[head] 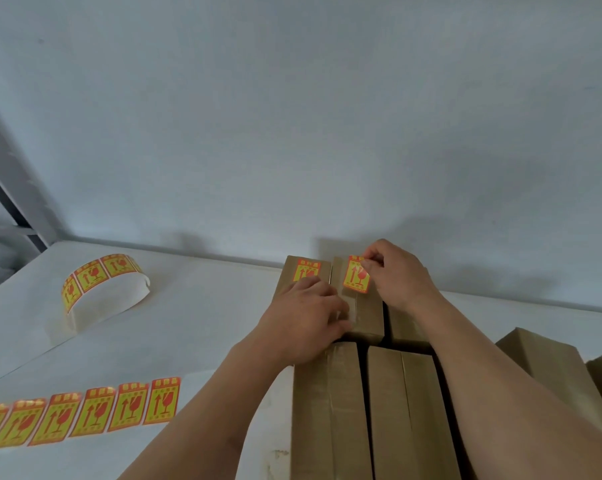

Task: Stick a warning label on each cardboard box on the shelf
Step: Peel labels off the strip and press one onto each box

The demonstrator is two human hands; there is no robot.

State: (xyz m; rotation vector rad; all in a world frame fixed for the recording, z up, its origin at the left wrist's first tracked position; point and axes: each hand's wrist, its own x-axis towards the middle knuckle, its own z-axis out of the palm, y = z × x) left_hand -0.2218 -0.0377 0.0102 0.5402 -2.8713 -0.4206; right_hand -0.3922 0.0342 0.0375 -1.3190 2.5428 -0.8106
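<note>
Yellow-and-red rectangular warning label (356, 274): we are pinching its top with our right hand (398, 271), left hand (304, 322) lying relaxed on the brown cardboard box (365, 313).

The white shelf (188, 306) carries brown cardboard boxes (330, 410) packed side by side; left of the boxes lie a curled label roll (102, 285) and a flat label strip (84, 410).

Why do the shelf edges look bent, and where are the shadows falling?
Head view: the wide-angle lens bows the shelf edge and grey upright; soft shadows of the right hand and the cardboard boxes fall on the wall behind; the image is slightly soft overall, without harsh glare.
</note>
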